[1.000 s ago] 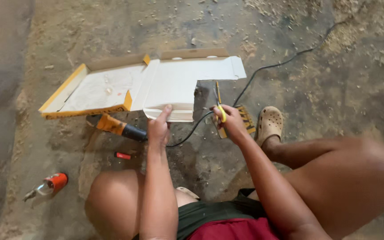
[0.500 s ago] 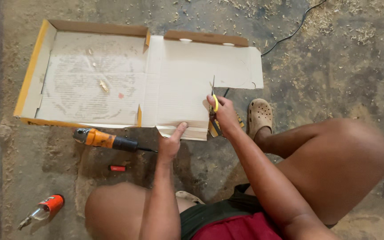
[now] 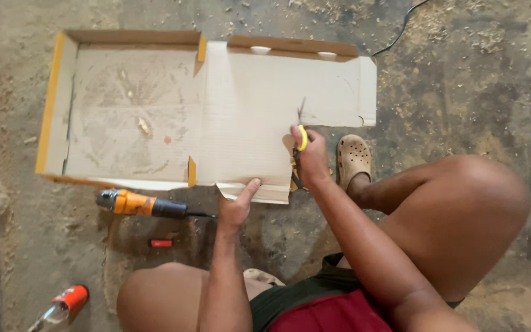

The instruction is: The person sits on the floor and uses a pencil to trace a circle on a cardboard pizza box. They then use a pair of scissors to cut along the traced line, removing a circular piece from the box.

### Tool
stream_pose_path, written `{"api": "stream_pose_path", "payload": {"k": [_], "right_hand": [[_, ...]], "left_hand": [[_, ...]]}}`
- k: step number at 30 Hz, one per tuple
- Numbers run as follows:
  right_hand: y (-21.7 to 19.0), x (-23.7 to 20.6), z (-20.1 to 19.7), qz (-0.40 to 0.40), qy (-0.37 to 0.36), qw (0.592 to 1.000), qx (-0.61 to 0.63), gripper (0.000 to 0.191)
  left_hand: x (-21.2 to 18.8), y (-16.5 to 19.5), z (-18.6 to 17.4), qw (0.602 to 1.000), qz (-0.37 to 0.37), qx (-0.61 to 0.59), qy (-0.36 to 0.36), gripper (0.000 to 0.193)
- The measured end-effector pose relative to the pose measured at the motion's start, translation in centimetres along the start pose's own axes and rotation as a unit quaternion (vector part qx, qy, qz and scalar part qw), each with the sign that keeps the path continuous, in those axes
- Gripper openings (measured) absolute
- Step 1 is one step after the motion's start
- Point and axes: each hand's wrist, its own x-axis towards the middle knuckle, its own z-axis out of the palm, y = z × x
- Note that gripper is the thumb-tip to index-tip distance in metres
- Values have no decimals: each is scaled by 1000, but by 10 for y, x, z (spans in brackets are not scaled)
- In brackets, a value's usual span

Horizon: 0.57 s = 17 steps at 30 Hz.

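A: Nearest the person, what lies on the floor?

B: An orange-capped bottle [image 3: 61,305] by the near left corner, a small red piece [image 3: 161,243] further in, then an orange and black power tool [image 3: 145,204] just off the near edge of the cardboard box [image 3: 241,117].

A: And the hands?

B: The left hand [image 3: 236,206] presses fingers and thumb on the box's near flap, pinning it flat. The right hand [image 3: 310,154] is clenched around yellow-handled scissors [image 3: 300,132], blades pointing away into the panel.

A: What changed?

B: A second ago the box lay tilted and further off; now it lies square and opened flat, filling the middle of the floor. The scissors have moved from beside the box onto its right panel, so I judge cutting is under way there.

A: Beyond that?

B: A black cable [image 3: 401,31] at the far right.
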Motion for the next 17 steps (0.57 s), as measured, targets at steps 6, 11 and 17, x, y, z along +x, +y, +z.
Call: {"api": "stream_pose_path", "payload": {"k": [6,11,17], "right_hand": [[0,-8,3,-54,-38,998,-18,35],[-10,2,-3,65,-42,964,254,33],[0,-1,4,-92,-55,984,139,42]], "left_hand": [[-3,19,4,999,-11,29,10,35],[-7,30,4,998,-52,12,-23,41],[-11,30,-3,1000,-12,12,-15,46]]}}
